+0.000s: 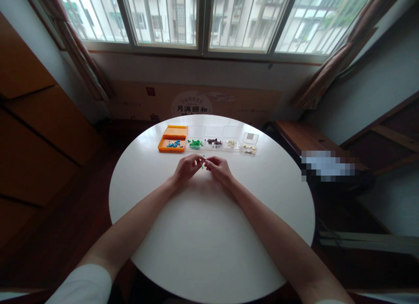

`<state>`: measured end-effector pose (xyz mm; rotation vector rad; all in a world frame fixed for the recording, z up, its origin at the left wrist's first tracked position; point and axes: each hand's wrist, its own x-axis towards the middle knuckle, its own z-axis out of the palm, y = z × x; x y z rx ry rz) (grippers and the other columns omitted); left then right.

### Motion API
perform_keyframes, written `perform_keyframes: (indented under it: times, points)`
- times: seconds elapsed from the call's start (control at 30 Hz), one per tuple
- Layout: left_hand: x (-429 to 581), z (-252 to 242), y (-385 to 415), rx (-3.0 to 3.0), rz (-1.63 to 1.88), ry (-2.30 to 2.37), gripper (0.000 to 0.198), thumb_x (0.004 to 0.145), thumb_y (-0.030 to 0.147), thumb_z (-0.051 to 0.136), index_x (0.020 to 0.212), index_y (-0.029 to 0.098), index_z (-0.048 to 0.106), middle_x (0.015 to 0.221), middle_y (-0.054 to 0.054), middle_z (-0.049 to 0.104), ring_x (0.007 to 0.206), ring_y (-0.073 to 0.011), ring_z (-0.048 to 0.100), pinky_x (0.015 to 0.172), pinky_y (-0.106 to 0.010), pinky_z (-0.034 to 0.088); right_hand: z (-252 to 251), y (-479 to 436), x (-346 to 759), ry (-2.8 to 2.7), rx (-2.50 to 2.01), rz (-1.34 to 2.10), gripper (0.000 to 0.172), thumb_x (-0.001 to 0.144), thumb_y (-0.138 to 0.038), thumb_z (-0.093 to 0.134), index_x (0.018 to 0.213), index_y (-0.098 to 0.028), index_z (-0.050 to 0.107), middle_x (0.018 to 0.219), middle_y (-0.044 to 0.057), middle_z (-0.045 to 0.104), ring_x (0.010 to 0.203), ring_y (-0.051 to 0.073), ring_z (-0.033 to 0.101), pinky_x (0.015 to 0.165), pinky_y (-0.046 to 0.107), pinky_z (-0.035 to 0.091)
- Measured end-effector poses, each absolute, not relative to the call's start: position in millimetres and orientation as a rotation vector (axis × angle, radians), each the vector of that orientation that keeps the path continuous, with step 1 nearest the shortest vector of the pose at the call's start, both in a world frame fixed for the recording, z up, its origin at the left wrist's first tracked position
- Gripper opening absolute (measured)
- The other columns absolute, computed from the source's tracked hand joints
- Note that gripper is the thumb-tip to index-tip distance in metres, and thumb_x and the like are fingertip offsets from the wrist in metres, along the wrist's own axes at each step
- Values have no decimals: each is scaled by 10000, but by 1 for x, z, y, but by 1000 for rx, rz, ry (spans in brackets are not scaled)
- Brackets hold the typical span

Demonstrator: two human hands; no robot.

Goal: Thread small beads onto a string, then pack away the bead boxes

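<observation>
My left hand and my right hand meet above the middle of the white round table. Thumb and fingers of each are pinched together, and the fingertips touch or nearly touch. Whatever lies between them is too small to make out. A tiny blue-green piece shows just beyond the fingertips, and a tiny green piece just below them. Beyond my hands stands an open orange box with small blue pieces in it. Small green pieces lie in the clear compartment beside it.
Further right are clear lidded compartments with dark pieces and pale pieces. A small clear box with yellowish bits ends the row. Behind the table are a printed cardboard panel and windows. A wooden bench stands at right.
</observation>
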<state>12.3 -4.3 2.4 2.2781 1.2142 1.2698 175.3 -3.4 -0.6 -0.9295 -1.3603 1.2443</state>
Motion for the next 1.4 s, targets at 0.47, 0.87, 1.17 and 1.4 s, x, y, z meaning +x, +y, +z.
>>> perform_keyframes:
  times: [0.47, 0.87, 1.17, 1.4]
  points:
    - [12, 2, -5, 2291, 1264, 1198, 150, 811, 275, 554, 879, 181, 648, 654, 24, 605, 511, -56, 488, 526, -169, 395, 1, -4, 175, -1345, -935, 1244, 326, 652, -454, 687, 751, -147, 647, 601, 16, 615, 539, 106, 534, 524, 241, 419]
    - [11, 2, -4, 2299, 1271, 1191, 133, 800, 224, 550, 874, 178, 650, 677, 17, 617, 524, -59, 491, 538, -173, 399, 1, -4, 174, -1340, -941, 1247, 314, 649, -442, 693, 750, -148, 649, 609, 17, 622, 534, 109, 546, 527, 247, 416]
    - [11, 3, -5, 2312, 1271, 1194, 159, 822, 272, 538, 863, 173, 655, 669, 8, 624, 523, -62, 499, 537, -177, 400, 1, -3, 174, -1335, -955, 1243, 329, 644, -454, 690, 749, -146, 642, 600, 18, 624, 533, 111, 544, 522, 245, 420]
    - [11, 2, -4, 2303, 1246, 1209, 139, 817, 270, 545, 828, 168, 639, 674, 8, 623, 528, -63, 499, 534, -174, 399, 1, -3, 175, -1335, -947, 1246, 310, 655, -440, 684, 750, -148, 646, 607, 18, 624, 530, 109, 543, 528, 249, 419]
